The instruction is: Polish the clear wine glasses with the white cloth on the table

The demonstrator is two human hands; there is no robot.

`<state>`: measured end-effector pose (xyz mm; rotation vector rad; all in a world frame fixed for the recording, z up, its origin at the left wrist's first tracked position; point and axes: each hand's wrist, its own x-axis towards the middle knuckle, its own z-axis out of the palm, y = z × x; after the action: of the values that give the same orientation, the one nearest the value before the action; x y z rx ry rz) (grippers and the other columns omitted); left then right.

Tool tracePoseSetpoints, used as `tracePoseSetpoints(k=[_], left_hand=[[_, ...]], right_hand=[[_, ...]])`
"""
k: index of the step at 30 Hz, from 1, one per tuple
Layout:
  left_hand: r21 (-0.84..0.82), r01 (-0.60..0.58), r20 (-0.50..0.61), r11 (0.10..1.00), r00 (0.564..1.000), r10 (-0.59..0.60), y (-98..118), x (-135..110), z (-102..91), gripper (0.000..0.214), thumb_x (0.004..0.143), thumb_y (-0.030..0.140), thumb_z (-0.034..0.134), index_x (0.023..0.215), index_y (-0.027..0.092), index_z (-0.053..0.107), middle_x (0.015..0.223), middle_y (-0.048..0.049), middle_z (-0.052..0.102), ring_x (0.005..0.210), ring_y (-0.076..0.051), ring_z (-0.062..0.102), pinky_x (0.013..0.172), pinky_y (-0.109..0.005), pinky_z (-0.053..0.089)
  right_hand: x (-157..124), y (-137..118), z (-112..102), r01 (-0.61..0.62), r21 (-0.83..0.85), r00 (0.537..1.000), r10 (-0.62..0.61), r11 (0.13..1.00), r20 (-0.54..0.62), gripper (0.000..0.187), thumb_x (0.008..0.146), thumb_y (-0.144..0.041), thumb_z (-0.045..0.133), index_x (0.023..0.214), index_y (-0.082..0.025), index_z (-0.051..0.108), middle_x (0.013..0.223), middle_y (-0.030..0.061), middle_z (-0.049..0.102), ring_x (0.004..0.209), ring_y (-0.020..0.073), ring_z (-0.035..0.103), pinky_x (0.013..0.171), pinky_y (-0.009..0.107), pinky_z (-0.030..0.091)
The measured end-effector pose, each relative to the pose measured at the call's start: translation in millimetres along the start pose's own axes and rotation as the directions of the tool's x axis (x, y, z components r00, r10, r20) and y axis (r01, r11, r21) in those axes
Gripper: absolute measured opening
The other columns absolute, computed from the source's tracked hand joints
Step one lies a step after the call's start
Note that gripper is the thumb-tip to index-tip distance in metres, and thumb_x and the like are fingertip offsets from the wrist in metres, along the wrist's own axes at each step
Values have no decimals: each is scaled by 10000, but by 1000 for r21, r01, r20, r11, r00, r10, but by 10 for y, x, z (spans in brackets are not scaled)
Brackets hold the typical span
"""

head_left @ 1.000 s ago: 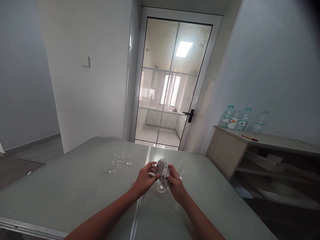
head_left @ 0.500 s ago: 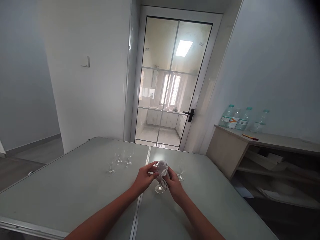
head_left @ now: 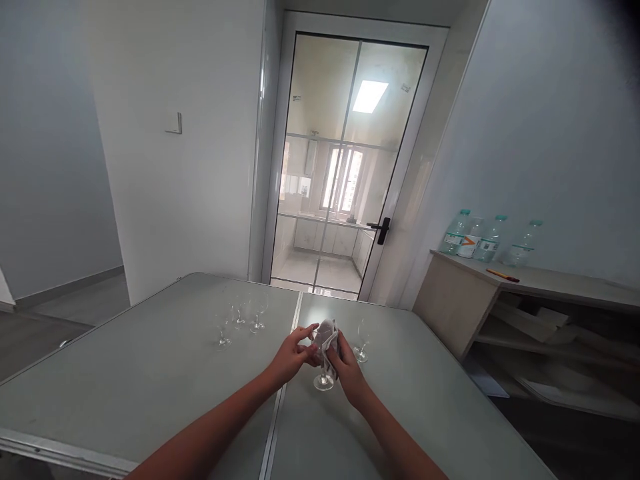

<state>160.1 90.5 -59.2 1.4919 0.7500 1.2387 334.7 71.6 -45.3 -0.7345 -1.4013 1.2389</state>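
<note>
Clear glass showed between the person's hands, a stemmed glass (head_left: 323, 382) held upright over the right half of the table (head_left: 150, 387), just past the metal seam. The left hand (head_left: 294, 351) gripped its bowl with thumb and fingers, and the right hand (head_left: 351, 370) was closed on a pale cloth (head_left: 331, 335), bunched against the bowl. From where I stood, I couldn't tell whether the foot touched the table. Another glass (head_left: 361, 349) stood just beyond the right hand, and three glasses (head_left: 258, 323) were grouped on the left half. On the cabinet (head_left: 450, 293), bottles (head_left: 490, 240) with green caps wore green-and-white labels, their print too small to read; among them, a white label (head_left: 469, 246) carried an orange angular mark. Two little printed stickers (head_left: 297, 99) on the door's (head_left: 417, 147) pane were equally illegible to me
</note>
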Motion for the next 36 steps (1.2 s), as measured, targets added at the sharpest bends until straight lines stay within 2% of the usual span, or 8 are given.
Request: tracePoseSetpoints(k=[4,7,10,13,17,24,30,36], left_hand=[[70,26,46,997,999,-29,6,9,-33,616,846,532,692,1372,228,590,1205,-94,525,610,-82,646,444,-198,503],[90,53,83,995,995,-61,20,8,-48,611,852,521,678,1377,228,571,1225,-110,553,597,-78,633,409,-179,471],[56,52,-1,997,999,-52,41,4,-44,638,843,501,688,1403,261,499,1207,-105,587,635,-121,685,438,-202,516],[23,20,-91,1000,996,-18,54,-1,-26,579,844,501,685,1333,234,529,1171,-112,631,677,-163,718,531,-282,595],[63,-1,-95,998,995,7,49,-17,7,574,854,489,687,1345,218,565,1210,-120,653,687,-135,692,724,-384,632],[92,0,-77,996,997,7,31,-9,3,684,786,456,775,1376,202,541,1216,-137,667,827,-185,680,706,-368,627],[43,-24,-21,999,999,25,63,-13,8,653,842,492,720,1425,270,526,1229,-78,526,713,-103,641,732,-375,628],[-12,-37,-29,999,999,37,70,-22,25,584,880,511,669,1381,283,471,1200,-76,536,795,-139,661,742,-383,629]], right_hand=[[25,118,-53,-159,113,987,157,981,24,571,908,-643,571,1315,-244,590,930,60,725,775,234,668,687,347,531],[74,220,-111,-175,114,982,181,978,-48,586,879,-697,566,1173,-200,669,796,50,701,671,218,638,609,324,498],[106,244,-125,-117,71,986,125,991,-108,577,856,-699,598,1099,-185,700,784,44,696,685,214,624,616,313,490],[90,183,-74,-69,40,994,72,997,-78,551,861,-648,634,1204,-217,666,962,56,724,833,237,651,708,323,520],[63,120,-17,-20,0,999,20,1000,-48,532,854,-553,703,1287,-257,615,1185,65,693,1058,267,633,872,355,522],[127,269,-161,-44,-52,988,36,998,-152,480,832,-614,684,961,-153,726,740,28,647,660,181,555,614,288,453],[64,141,-66,-58,113,998,56,992,14,506,867,-579,669,1228,-225,662,994,63,708,835,223,625,753,333,505],[123,161,-183,-49,-51,987,41,997,-153,535,792,-643,706,979,-142,718,789,49,675,710,201,575,654,300,465]])
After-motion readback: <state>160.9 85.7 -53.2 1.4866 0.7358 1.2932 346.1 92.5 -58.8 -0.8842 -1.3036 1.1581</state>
